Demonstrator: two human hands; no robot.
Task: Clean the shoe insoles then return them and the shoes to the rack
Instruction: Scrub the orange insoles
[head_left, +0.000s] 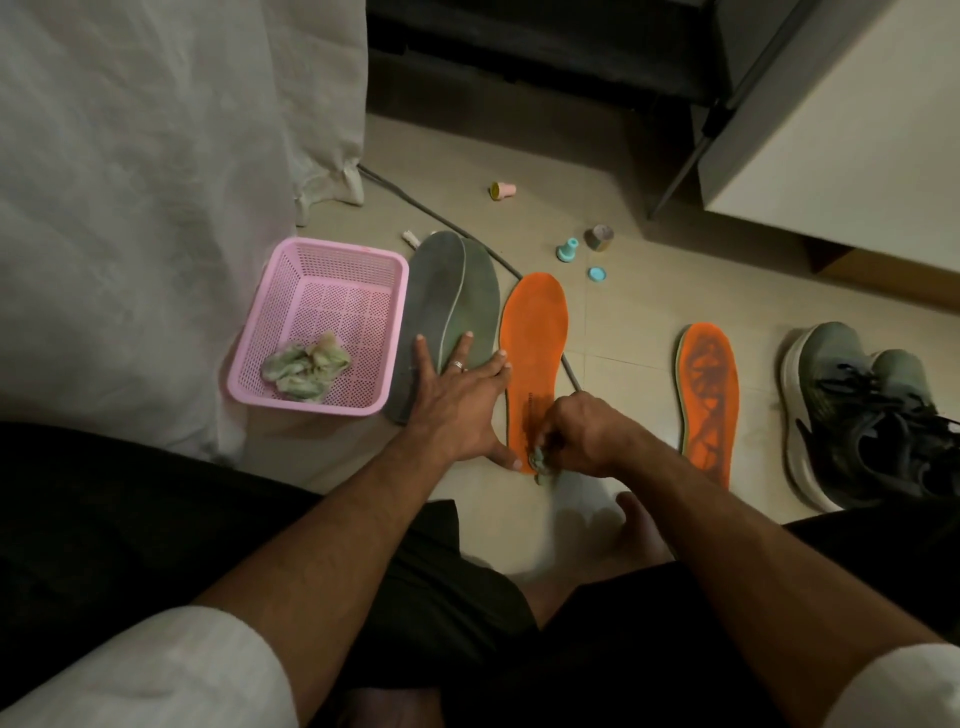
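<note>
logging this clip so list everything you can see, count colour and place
basket: one, pink, floor at left
used wipes: a crumpled clump, greenish, inside the basket
grey insoles: two, overlapping, right of the basket
orange insoles: two; one at centre being wiped, one with dark marks further right
shoes: a pair, dark green, far right
small caps and pieces: several, pink, teal, tan, floor beyond the insoles
cable: one, grey, along the floor
left hand: flat, steadying the insoles
right hand: gripping a wipe at the heel
</note>
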